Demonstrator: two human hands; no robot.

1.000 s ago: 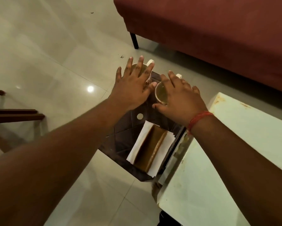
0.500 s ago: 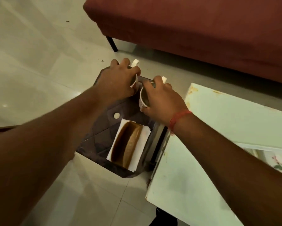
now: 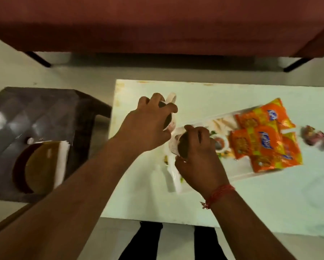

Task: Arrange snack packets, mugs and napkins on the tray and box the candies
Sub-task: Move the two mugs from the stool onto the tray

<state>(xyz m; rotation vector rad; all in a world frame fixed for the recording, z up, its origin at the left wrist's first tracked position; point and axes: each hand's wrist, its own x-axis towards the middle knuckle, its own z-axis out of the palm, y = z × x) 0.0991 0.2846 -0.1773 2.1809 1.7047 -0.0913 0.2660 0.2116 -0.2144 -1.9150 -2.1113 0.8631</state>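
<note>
Now both mugs have left the dark stool (image 3: 45, 113); left hand (image 3: 148, 126) and right hand (image 3: 198, 158) each grip one over the tray (image 3: 239, 177).

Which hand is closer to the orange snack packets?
Right. The right hand holds a mug just beside the orange snack packets; the left hand, holding another mug, is farther off.

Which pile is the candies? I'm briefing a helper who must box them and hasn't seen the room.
Start at the white table before the red sofa. On it lies a tray with orange snack packets. The candies lie on the bare tabletop beyond the packets, away from both hands: a small loose heap of pinkish-red wrappers, not flat orange packs.
</note>
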